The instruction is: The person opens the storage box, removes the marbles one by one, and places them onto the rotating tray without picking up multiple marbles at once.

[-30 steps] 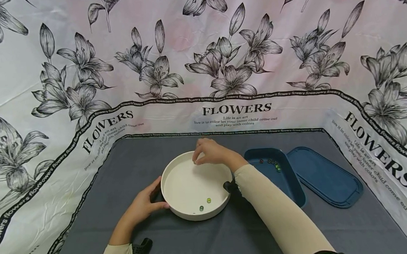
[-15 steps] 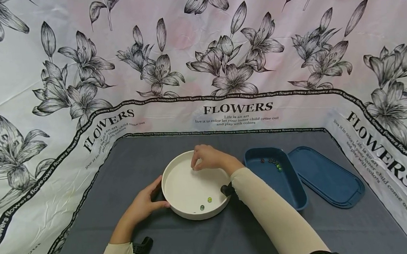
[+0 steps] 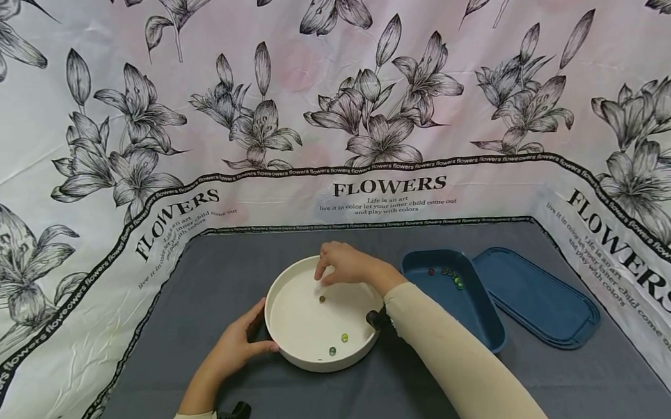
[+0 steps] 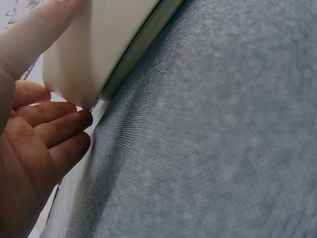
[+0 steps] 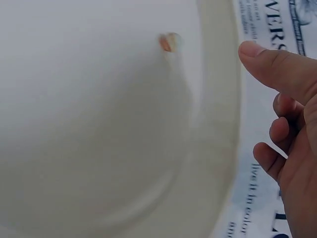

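Note:
A round white dish (image 3: 301, 314) stands on the grey cloth. My left hand (image 3: 231, 347) holds its left side, thumb and fingers spread along the outer wall (image 4: 74, 64). Over the far part of the dish is my right hand (image 3: 347, 264), thumb apart from the fingers and nothing between them. Just below its fingertips lies a brownish marble (image 3: 322, 299), which looks orange and clear in the right wrist view. Near the front of the dish lie a yellow-green marble (image 3: 345, 338) and a dark green marble (image 3: 332, 350).
To the right stands a deep blue container (image 3: 471, 316) with several small marbles (image 3: 454, 278) towards its far end. Its blue lid (image 3: 540, 299) lies flat beside it. A flower-printed cloth (image 3: 392, 187) rises behind and at both sides of the grey area.
My right hand has lowered a little into the dish and its fingers have parted. The brownish marble now shows beneath them. The left hand keeps its place on the dish.

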Motion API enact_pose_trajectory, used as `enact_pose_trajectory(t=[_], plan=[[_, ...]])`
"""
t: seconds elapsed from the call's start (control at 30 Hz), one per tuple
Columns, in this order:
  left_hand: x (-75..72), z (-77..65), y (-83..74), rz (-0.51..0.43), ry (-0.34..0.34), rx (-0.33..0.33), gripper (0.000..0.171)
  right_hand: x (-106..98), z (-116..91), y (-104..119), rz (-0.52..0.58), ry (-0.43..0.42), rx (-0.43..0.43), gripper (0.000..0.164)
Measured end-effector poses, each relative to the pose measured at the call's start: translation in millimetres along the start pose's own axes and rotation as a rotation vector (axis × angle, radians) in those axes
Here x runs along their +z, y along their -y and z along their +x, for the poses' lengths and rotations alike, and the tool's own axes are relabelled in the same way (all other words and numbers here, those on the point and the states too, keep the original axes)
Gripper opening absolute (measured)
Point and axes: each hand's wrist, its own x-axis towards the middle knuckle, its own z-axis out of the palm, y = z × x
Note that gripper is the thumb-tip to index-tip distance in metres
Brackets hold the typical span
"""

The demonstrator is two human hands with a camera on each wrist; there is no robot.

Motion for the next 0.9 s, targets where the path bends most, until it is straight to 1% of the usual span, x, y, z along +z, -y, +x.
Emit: enact_pose_trajectory(t=[0.1,0.2,0.4,0.63,0.9], plan=[[1.2,-2.3,1.8,-0.008,-0.008,0.006,0.114,-11,-7,1,-0.028,-0.044,-0.026,0.018],[1.2,-2.4,2.0,-0.002,-0.016,0.011,0.114,-26,-17,0,-0.061,-0.094,-0.034,0.02],[0.4,-1.4,0.4,0.028,-0.015,0.009,0.114,-51,-46,-11,-0.095,-0.198,-0.022,0.02],[1.3,-1.0,1.0,0.038,-0.012,0.001,0.114,-68,-83,-35,-0.13,-0.276,0.001,0.02],[1.4,-0.6,0.2,0.027,-0.012,0.004,0.114,-80,-118,-60,-0.179,-0.316,0.073,0.021]])
